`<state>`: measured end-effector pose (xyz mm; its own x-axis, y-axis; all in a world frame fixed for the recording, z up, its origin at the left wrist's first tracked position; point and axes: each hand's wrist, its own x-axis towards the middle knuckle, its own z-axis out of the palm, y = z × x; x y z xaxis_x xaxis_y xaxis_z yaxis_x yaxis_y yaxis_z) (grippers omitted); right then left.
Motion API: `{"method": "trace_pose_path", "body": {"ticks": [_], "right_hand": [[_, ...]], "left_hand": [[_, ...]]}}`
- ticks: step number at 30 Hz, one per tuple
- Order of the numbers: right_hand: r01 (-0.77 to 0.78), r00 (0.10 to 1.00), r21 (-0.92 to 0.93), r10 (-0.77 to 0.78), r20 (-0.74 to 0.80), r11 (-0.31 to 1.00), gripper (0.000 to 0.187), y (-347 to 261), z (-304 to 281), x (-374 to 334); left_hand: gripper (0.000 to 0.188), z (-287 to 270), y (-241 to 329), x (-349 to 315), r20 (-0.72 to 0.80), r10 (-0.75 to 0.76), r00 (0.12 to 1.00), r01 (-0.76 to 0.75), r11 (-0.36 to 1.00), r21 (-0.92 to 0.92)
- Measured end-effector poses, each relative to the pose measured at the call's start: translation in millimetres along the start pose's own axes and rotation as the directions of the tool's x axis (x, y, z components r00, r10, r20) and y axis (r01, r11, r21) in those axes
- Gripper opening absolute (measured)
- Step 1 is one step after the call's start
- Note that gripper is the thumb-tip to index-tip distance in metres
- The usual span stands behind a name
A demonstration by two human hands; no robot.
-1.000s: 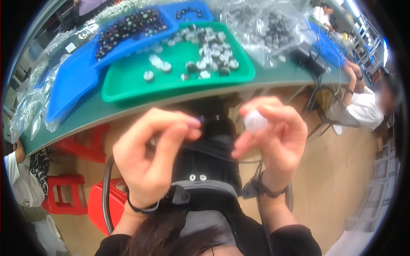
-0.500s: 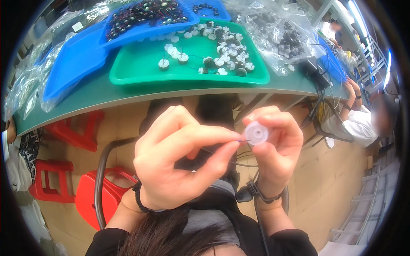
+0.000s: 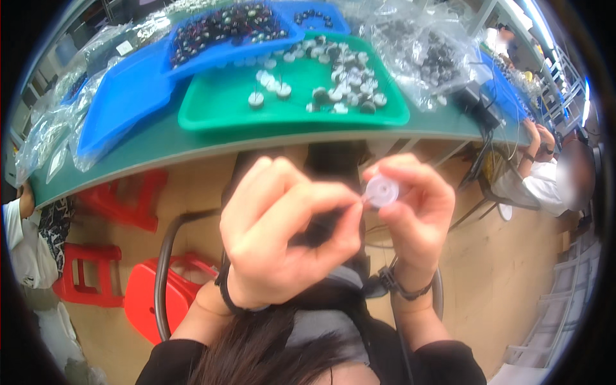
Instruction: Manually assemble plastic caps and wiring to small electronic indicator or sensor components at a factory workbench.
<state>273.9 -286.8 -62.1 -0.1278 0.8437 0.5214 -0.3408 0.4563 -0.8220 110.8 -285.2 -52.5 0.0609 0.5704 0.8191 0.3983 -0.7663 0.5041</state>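
Between the thumb and fingers of my right hand (image 3: 414, 205) is a small translucent white round cap (image 3: 383, 190) with a hole at its centre, its flat face toward me. My left hand (image 3: 292, 224) is closed in a pinch at the cap's left edge, on a thin wire (image 3: 366, 199) that is blurred and barely shows. Both hands are raised in front of the table's near edge. Beyond them, a green tray (image 3: 218, 117) holds many small round dark parts with white caps (image 3: 350, 80) and thin leads.
Blue trays (image 3: 119, 106) overlap at the back left, one with dark wired parts (image 3: 228, 29). Clear plastic bags (image 3: 423, 51) of parts lie right of the green tray. Red stools (image 3: 157, 298) stand on the floor at left. A co-worker (image 3: 545, 173) sits at right.
My left hand's fingertips have drawn tighter together at the cap's edge, and less wire shows. The cap stays in my right hand. The whole view has shifted slightly.
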Motion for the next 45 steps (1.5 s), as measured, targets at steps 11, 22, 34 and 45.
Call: {"method": "trace_pose_path", "body": {"ticks": [11,22,34,45], "right_hand": [[0.033,0.999,0.056,-0.033,0.012,0.998,0.032,5.9,3.6,-8.4],[0.028,1.0,0.092,-0.027,-0.007,0.995,0.031,7.9,4.3,-7.9],[0.02,1.0,0.085,-0.019,-0.012,0.996,0.032,7.0,5.4,-9.0],[0.016,1.0,0.074,-0.016,0.0,0.997,0.031,6.7,4.6,-9.2]], "left_hand": [[0.018,-6.2,4.5,-6.7,0.028,-0.025,0.999,0.025,1.0,-0.01],[0.018,-6.2,-2.3,-10.0,0.065,-0.01,0.998,0.014,0.999,-0.052],[0.017,-8.0,2.2,-9.2,0.083,-0.057,0.995,0.061,0.997,-0.039],[0.017,-7.6,0.9,-9.8,0.074,-0.045,0.996,0.048,0.998,-0.036]]}}
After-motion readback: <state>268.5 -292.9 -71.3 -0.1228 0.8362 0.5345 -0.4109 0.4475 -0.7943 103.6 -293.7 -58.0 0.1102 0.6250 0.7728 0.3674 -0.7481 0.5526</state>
